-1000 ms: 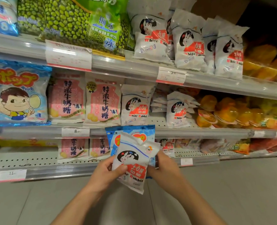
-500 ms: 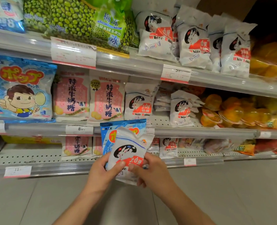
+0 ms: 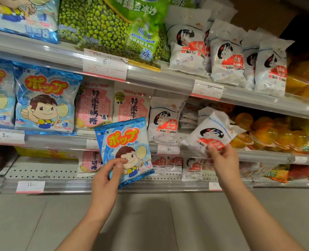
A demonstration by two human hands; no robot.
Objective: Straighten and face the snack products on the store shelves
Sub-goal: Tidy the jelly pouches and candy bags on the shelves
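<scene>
Left hand [image 3: 105,180]: thumb on the printed front, fingers curled behind the lower left edge of a small glossy blue plastic lollipop bag with a cartoon boy [image 3: 124,151]; the pinch holds it upright and face-out, in the air in front of the middle shelf rail [image 3: 59,140].
Right hand [image 3: 220,156]: thumb and fingertips pinch the bottom edge of a crinkled white plastic candy bag with a black rabbit and red label [image 3: 210,134]; the bag tilts to the right, top corner toward the shelf.
Why apart: each hand has one bag, which suggests the two are being sorted to separate homes.
White bag's likely place: it hangs just in front of the middle shelf, right of an upright matching white rabbit bag [image 3: 165,120] and before a flat stack of the same [image 3: 188,116]; the gap there looks like its slot.
Blue bag's likely place: larger blue lollipop bags of the same print [image 3: 45,100] stand at the left of that shelf, well apart from the hand.
Neighbours: two pink-and-white milk candy bags [image 3: 112,105] stand faced between the blue and white rows; orange jelly cups [image 3: 269,131] lie to the right.
Next need: stand the white bag upright, label forward.
</scene>
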